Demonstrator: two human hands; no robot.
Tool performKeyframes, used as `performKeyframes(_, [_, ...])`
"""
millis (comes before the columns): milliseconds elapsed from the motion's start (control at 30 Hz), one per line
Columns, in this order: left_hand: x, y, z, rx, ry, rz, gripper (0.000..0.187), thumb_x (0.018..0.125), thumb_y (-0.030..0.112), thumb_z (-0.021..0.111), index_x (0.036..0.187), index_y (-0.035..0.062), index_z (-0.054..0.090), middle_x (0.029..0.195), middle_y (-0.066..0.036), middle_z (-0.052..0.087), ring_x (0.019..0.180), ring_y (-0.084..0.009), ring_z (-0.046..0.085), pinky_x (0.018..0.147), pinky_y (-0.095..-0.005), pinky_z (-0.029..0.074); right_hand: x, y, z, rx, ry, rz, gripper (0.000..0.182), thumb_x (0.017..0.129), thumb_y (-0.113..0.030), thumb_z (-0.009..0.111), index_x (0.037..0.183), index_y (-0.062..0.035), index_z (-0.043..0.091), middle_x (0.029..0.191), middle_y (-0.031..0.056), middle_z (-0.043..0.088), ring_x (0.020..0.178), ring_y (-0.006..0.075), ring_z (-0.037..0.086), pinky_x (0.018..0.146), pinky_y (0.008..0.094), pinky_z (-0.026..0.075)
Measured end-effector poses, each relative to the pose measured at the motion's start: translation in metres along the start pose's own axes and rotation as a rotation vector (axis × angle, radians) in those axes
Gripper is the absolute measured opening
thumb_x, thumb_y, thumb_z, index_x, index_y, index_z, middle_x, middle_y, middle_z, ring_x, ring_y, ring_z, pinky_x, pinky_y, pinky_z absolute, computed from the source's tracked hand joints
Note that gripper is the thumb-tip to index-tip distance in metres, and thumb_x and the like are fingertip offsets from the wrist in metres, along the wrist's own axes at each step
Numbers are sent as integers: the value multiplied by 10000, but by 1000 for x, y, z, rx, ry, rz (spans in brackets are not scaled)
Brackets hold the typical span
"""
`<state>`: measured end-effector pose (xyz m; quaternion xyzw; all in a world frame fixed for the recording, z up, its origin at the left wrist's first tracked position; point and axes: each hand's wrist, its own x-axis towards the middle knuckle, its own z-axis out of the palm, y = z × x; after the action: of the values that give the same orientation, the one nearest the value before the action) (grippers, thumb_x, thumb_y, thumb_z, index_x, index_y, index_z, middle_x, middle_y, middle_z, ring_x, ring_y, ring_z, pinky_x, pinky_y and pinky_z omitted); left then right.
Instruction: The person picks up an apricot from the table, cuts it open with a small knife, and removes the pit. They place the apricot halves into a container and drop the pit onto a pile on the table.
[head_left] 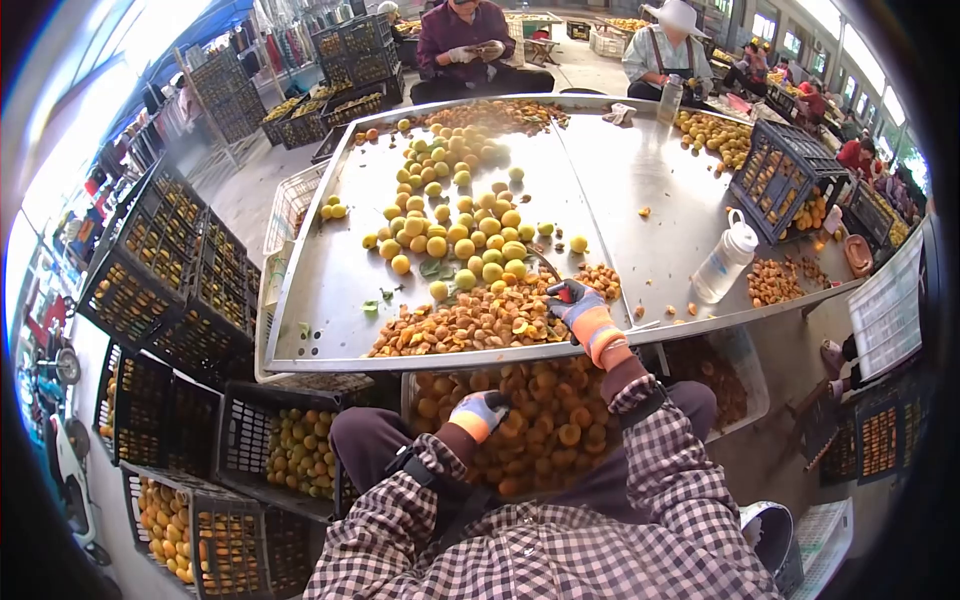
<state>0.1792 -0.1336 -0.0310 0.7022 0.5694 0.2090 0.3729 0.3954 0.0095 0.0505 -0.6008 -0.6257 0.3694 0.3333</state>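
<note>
My left hand [480,414], in a grey and orange glove, hangs over a crate of split apricots [545,430] between my knees. Its fingers look curled, and whatever they hold is hidden. My right hand [586,320], gloved in orange and grey, is above the table's near edge, closed on a thin curved metal tool [546,266] with some red at the grip. Beside it lies a heap of brown apricot pits [455,325]. Whole yellow-green apricots [465,235] are spread behind the heap, with a few green leaves [430,268] among them.
The metal table [620,180] has a raised rim. To the right are a clear water bottle [725,258], a tilted black crate [785,180] and more pits [775,282]. Stacked fruit crates [165,270] stand at my left. Two people [470,45] sit across the table.
</note>
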Motion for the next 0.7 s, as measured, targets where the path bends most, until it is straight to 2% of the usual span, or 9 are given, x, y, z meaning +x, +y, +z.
performKeyframes(67, [2,-3,-2,107,-1,-24,226,804,211,647,992,92,684,987,-129,674,928,-301,636,812,-378,502,11,5,-5,-49,-23,35,271,741,-251,700,981,-127,677,864,89,688,795,220,648,750,318,493])
performKeyframes(133, [6,5,-26,-209,62,128,235,814,216,648,1009,90,679,996,-138,670,938,-317,630,824,-374,500,38,30,-1,-48,-47,-127,262,740,-262,705,962,-126,676,874,95,691,810,232,655,750,325,499])
performKeyframes(233, [28,47,-93,-403,22,141,178,862,83,623,1024,26,674,964,-90,690,882,-153,641,789,-288,504,61,15,-5,-154,-26,-138,255,749,-263,700,955,-115,675,877,111,689,830,269,653,756,341,501])
performKeyframes(300, [55,48,-119,-484,127,63,203,863,58,624,1054,1,659,980,-78,682,862,-135,627,795,-265,499,62,-26,-10,-288,-2,-165,255,760,-260,691,973,-120,673,900,119,687,847,295,649,777,359,501])
performKeyframes(333, [70,46,-128,-527,221,155,202,896,27,568,1079,1,649,925,-37,668,787,-92,612,722,-241,507,76,-25,-4,-250,-4,-152,258,768,-248,681,994,-124,669,917,124,685,853,296,649,788,358,500])
performKeyframes(467, [108,36,-160,-723,295,77,194,879,31,597,1067,10,643,964,-30,671,835,-83,604,741,-226,491,141,-12,26,-304,-43,-143,312,752,-255,696,1028,-112,658,950,123,681,892,294,641,797,353,499])
performKeyframes(533, [116,22,-166,-762,337,29,211,887,2,566,1089,0,627,965,-24,663,835,-81,600,747,-217,488,171,-15,39,-166,-214,-211,326,754,-256,696,1045,-116,655,972,120,678,908,296,638,798,351,499])
performKeyframes(633, [116,8,-161,-852,356,-50,230,883,-22,557,1106,-18,611,982,-52,667,845,-90,606,756,-218,490,203,-38,66,-300,-203,-276,279,767,-235,682,1009,-101,647,931,117,671,879,301,635,785,360,498])
performKeyframes(700, [115,-2,-155,-803,364,36,232,880,-39,551,1103,-21,611,988,-68,669,868,-105,613,787,-231,489,216,-54,89,-308,-174,-342,242,777,-236,680,967,-92,635,897,130,657,868,321,626,775,386,494])
